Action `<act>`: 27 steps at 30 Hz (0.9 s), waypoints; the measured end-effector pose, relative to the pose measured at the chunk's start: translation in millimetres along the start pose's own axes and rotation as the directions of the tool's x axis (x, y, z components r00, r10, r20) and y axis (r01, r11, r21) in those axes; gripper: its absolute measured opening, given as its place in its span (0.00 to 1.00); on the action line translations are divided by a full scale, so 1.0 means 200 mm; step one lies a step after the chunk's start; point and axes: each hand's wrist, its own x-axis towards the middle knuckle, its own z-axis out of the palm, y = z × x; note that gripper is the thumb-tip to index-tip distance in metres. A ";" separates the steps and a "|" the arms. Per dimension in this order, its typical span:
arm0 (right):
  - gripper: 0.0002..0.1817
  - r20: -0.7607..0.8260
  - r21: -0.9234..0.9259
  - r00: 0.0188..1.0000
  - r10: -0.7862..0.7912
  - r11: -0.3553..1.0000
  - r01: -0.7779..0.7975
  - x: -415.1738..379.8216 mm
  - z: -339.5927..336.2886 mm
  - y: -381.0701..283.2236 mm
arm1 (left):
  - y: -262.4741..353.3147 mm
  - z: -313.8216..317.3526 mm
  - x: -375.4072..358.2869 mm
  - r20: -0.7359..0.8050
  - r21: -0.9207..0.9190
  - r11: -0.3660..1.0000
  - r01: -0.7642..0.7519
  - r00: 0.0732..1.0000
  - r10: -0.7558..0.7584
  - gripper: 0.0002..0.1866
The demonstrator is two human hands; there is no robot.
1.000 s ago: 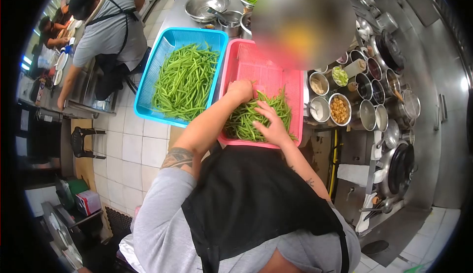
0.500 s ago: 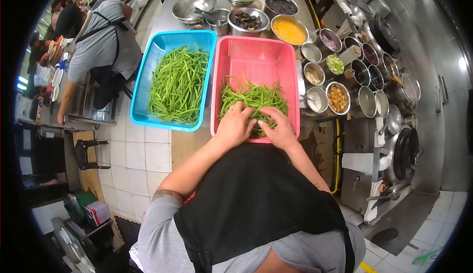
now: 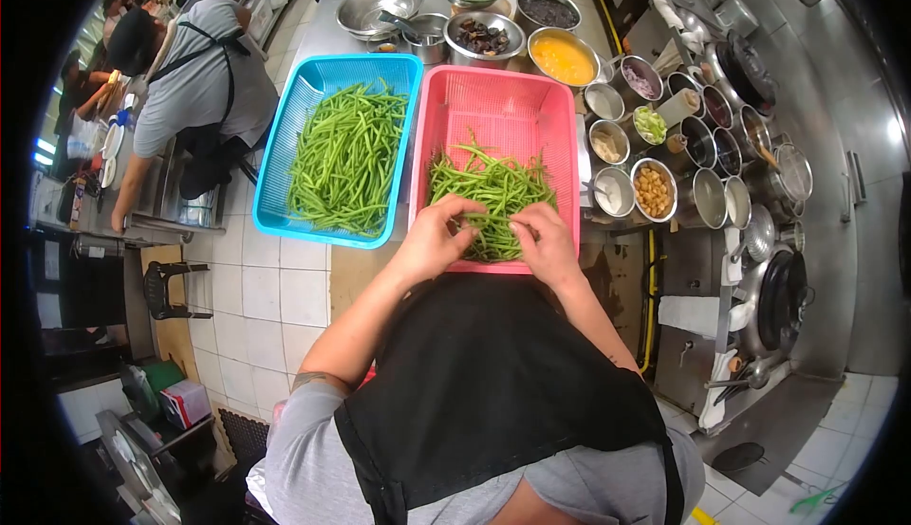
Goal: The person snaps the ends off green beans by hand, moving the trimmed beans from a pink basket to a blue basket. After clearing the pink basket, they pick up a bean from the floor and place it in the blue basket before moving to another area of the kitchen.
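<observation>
Over the near end of the pink basket point(image 3: 546, 86), both my hands pinch at a green bean point(image 3: 492, 217) that spans the gap between them. My left hand point(image 3: 438, 240) has its thumb and forefinger curled together at one end. At the other end, the fingertips of my right hand point(image 3: 548, 243) are pressed together. Just beneath lies a heap of green beans point(image 3: 493, 182), partly hidden by the hands. To the left, a blue basket point(image 3: 266, 188) holds a larger pile of green beans point(image 3: 346, 160).
Beyond the baskets stand metal bowls, including one of dark pieces point(image 3: 482, 39) and one of orange liquid point(image 3: 563, 58). Several ingredient pots crowd the right, near a bowl of browned cubes point(image 3: 653, 191). A co-worker point(image 3: 204, 79) leans over a counter at left.
My hands have lifted slightly off the heap and drawn apart, with a single bean now visible between them. The view has shifted a little.
</observation>
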 end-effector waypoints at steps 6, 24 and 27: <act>0.08 -0.080 0.143 0.992 0.100 0.986 -0.088 0.00 -0.01 -0.03 | 0.04 0.00 0.05 0.072 -0.398 0.912 -0.101 0.987 0.141 0.42; 0.08 0.041 0.118 0.999 -0.013 0.993 0.008 0.01 0.08 -0.08 | -0.09 0.13 0.17 -0.140 -0.776 0.631 0.030 0.966 -0.218 0.09; 0.08 0.079 0.009 0.996 -0.037 0.999 0.036 0.01 0.08 -0.09 | -0.10 0.14 0.17 -0.156 -0.810 0.585 -0.048 0.978 -0.136 0.12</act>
